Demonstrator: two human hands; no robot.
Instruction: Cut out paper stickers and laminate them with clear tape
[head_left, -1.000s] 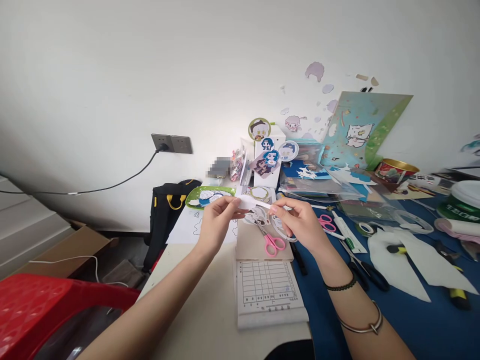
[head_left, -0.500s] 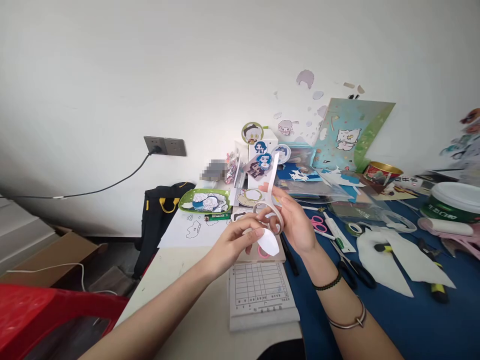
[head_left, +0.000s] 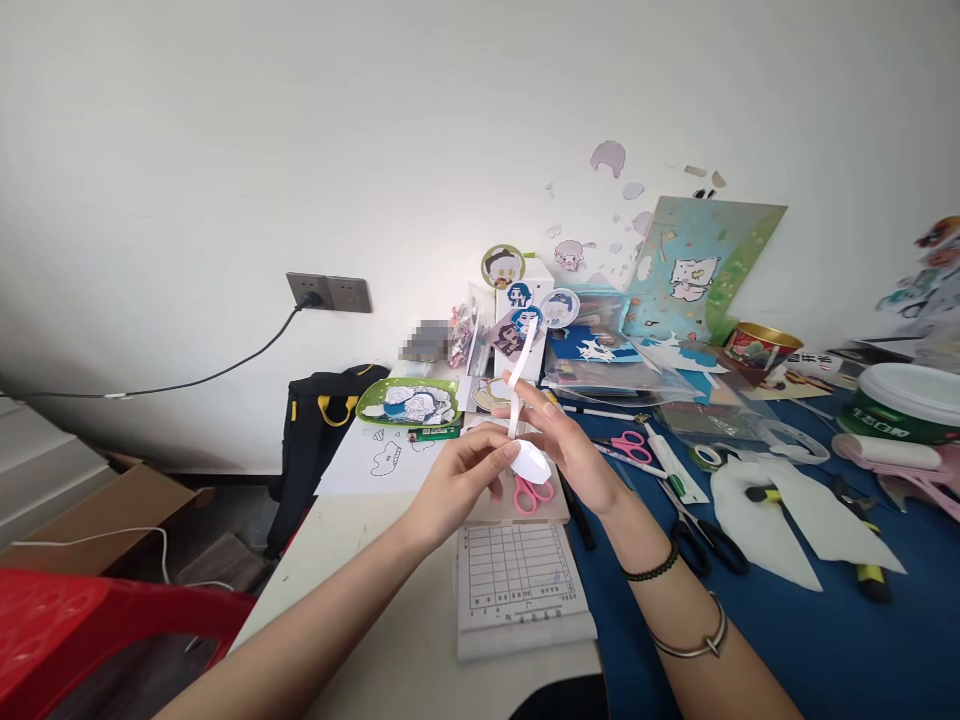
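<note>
My left hand [head_left: 469, 480] is closed, pinching a small rounded piece of white paper [head_left: 533, 463] between thumb and fingers. My right hand [head_left: 559, 440] reaches in from the other side, its fingers around a narrow white tape roll [head_left: 514, 415] turned nearly edge-on. A loose white strip [head_left: 524, 352] sticks up from the roll, above the right fingertips. The two hands almost meet, and part of the roll is hidden by fingers. Just below the paper lie pink-handled scissors [head_left: 531, 494] on a light board [head_left: 495, 512].
A printed form pad [head_left: 525, 580] lies nearest me. To the right are black scissors [head_left: 705, 540], white sheet pieces [head_left: 757, 530], a glue tube [head_left: 676, 465] and a white-lidded tub [head_left: 904, 400]. A green tray [head_left: 367, 405] with paper cutouts stands at the back left.
The tape roll has turned from showing its ring to nearly edge-on, and its strip has shifted left. My right hand has moved slightly left; the white paper rises a little.
</note>
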